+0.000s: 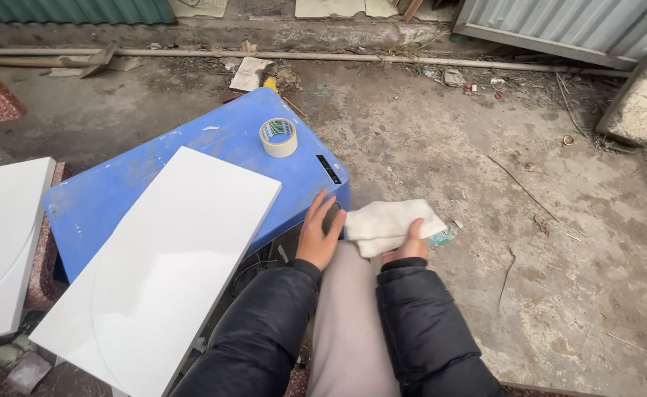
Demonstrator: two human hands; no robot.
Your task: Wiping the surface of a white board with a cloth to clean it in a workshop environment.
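Holding a folded white cloth mid-frame, right hand has its grip clamped on it. Left hand, fingers apart, rests on the blue plastic desk edge near a tape roll.

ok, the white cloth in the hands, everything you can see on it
The white cloth is soft, slightly off-white fabric, folded into a thick rumpled pad with creases showing. The right hand grips its lower right edge, thumb on top; the left hand lies at its left end, against the blue plastic stool. It is held above the person's knee and the concrete ground.
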